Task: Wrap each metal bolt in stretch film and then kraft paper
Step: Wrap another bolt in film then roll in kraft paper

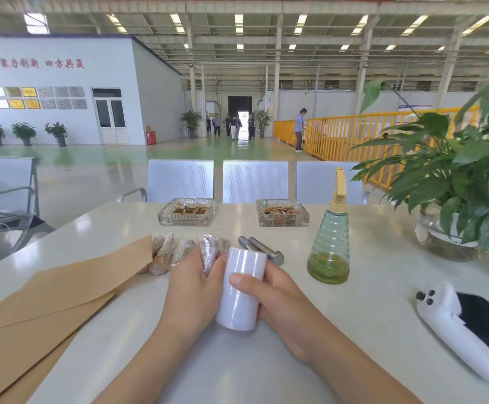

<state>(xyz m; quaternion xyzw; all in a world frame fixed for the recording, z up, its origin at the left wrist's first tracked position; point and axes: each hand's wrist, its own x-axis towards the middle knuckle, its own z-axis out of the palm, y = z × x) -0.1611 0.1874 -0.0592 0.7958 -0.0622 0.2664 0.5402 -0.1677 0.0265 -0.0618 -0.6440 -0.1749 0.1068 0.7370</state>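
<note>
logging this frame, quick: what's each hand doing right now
Left hand: holds a film-wrapped bolt.
Right hand: grips the stretch film roll.

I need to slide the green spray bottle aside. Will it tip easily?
Probably not: the green spray bottle widens toward its base, and the liquid sits only at the bottom, so its weight looks low. Its tall nozzle may wobble; the glossy table should let it slide.

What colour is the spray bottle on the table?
The spray bottle is see-through green with a tan nozzle; yellowish liquid sits at its bottom. The head view shows it.
</note>
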